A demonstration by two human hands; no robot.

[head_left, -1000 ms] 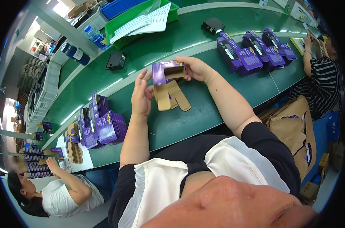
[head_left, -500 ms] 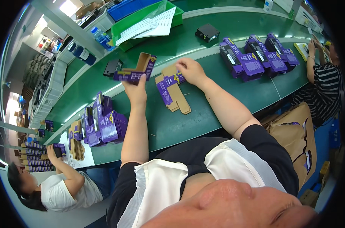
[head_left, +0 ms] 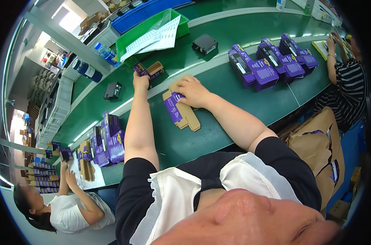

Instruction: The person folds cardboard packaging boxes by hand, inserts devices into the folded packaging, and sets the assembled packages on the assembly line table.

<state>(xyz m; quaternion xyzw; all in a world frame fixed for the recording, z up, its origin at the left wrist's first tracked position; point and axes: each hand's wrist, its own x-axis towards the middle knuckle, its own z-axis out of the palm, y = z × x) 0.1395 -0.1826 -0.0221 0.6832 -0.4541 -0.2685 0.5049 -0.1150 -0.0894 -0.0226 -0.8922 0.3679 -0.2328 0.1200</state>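
Box (head_left: 155,70) moved farther out, pinched in the left hand (head_left: 141,81) near the bin (head_left: 184,29) — right hand (head_left: 193,92) now on the flat cartons (head_left: 175,112), grip unclear — leaving formed and flat well apart.

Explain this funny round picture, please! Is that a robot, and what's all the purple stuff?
No robot: just a person. A wide camera on their head looks down, making straight edges curve. The left hand holds a purple carton, folded into shape and brown inside. The right hand rests on flat purple-and-brown cartons. Those lie on a green table, with more purple cartons either side. The table also has two black devices and a green bin with papers.
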